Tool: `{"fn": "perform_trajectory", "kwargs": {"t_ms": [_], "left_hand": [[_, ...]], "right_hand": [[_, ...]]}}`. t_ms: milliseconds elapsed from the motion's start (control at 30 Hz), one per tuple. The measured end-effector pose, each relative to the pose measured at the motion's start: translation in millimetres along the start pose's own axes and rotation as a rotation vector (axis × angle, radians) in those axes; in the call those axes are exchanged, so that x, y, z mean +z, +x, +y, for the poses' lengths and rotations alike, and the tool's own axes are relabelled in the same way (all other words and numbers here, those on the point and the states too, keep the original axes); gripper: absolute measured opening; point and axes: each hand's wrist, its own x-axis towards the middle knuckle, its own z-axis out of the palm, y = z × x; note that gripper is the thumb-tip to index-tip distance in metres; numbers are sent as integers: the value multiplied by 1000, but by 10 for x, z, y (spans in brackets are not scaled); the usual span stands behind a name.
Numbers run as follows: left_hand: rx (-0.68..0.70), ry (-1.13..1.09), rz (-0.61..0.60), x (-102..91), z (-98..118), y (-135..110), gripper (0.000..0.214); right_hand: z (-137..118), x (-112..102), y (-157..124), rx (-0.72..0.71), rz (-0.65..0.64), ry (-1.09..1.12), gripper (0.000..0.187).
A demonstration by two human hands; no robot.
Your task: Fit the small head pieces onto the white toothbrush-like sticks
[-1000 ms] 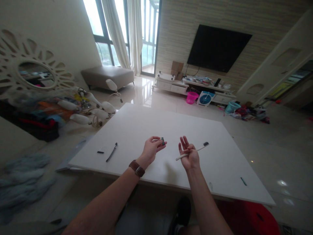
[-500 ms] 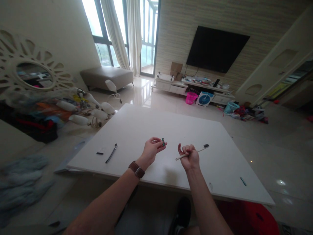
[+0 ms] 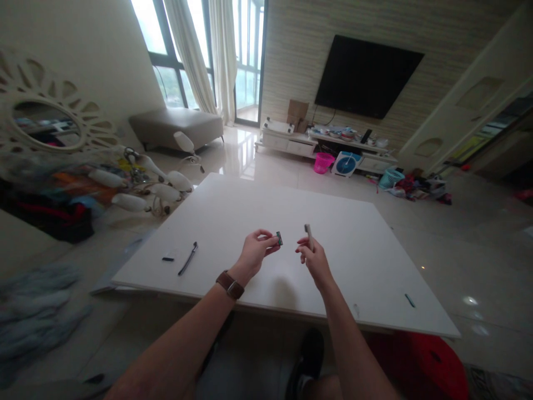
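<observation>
My left hand (image 3: 255,253), with a brown watch on the wrist, pinches a small dark razor head (image 3: 278,238) between thumb and fingers above the white table (image 3: 250,205). My right hand (image 3: 314,258) is closed round a white razor handle (image 3: 308,234) that points up and away, its tip a few centimetres right of the razor head. Both hands hover over the table's near middle.
A black razor handle (image 3: 188,258) and a small black piece (image 3: 168,259) lie on the table's left. A thin dark green piece (image 3: 410,300) lies near the right front corner. A white chandelier (image 3: 145,186) and clutter sit on the floor at left; a red stool (image 3: 420,366) is below right.
My right hand has closed and turned the white handle from lying sideways to pointing up and away, bringing its tip close to the razor head. My left hand has barely moved.
</observation>
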Motion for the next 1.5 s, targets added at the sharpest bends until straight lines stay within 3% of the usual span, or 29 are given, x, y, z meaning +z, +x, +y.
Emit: {"fn": "perform_trajectory", "kwargs": {"t_ms": [200, 367, 433, 533, 600, 733, 900, 1067, 1233, 1400, 1500], "left_hand": [[57, 62, 4, 21, -2, 1, 27], [83, 76, -25, 32, 0, -6, 33], [88, 95, -19, 32, 2, -8, 35], [68, 119, 4, 29, -5, -10, 35], [63, 125, 0, 29, -15, -13, 35], [76, 138, -34, 39, -31, -25, 35], [58, 155, -41, 65, -33, -41, 36], [52, 133, -53, 61, -32, -40, 38], [37, 129, -33, 44, -34, -26, 40], [35, 107, -31, 51, -39, -21, 41], [40, 121, -32, 49, -38, -32, 42]], "right_hand": [[-57, 25, -123, -200, -119, -332, 33], [-87, 40, -135, -249, -191, -459, 37], [-84, 4, -102, -238, -183, -498, 36], [-95, -71, -68, -230, -57, -563, 39], [-109, -94, -75, -254, -12, -556, 41], [-114, -57, -112, -282, -170, -510, 41], [-89, -24, -106, -245, 33, -554, 39], [-76, -35, -112, -275, -123, -523, 39], [-80, -73, -96, -250, 126, -567, 38], [-85, -27, -120, -301, -91, -477, 39], [-96, -36, -122, -263, 36, -575, 37]]}}
